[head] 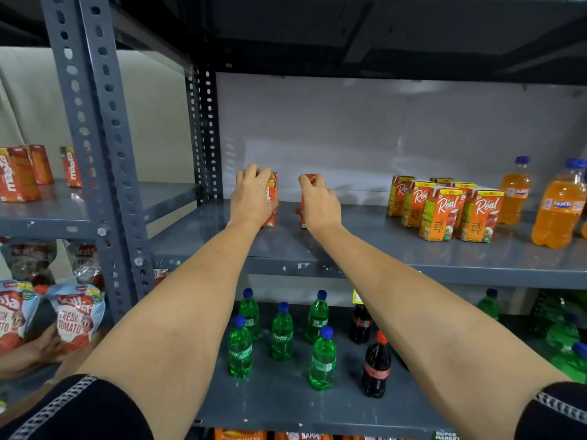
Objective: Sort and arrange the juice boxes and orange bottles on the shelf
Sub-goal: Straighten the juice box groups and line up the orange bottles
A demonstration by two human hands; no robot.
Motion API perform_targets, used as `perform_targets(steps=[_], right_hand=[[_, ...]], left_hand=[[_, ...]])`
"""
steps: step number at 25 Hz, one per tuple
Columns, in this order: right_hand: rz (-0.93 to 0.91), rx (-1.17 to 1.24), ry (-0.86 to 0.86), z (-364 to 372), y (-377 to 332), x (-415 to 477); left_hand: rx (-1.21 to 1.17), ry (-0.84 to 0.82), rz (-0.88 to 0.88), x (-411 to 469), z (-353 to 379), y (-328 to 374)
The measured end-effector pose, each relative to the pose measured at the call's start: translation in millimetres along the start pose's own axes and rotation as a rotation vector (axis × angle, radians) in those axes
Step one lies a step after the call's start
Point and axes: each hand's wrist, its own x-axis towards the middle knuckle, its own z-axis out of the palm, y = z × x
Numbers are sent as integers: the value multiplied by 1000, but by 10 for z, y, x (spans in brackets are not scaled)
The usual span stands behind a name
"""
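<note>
Red cartons stood upright at the left end of the grey shelf — the left hand clamped around the left box, the right hand closed on the right box. Doing it well likely meant sliding them together, faces forward, bases flat. Bare shelf lay between them and the Real cartons beside the bottles — the post bounded the left.
</note>
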Motion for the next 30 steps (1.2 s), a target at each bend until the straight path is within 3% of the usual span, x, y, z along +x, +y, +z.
perform_targets(steps=[13, 19, 30], right_hand=[[26, 18, -62, -67, 34, -85], [43, -66, -61, -286, 181, -170], [94, -287, 170, -1009, 1676, -574]], left_hand=[[41, -37, 34, -132, -74, -6], [178, 2, 118, -236, -108, 80], [65, 61, 373, -380, 210, 1241]])
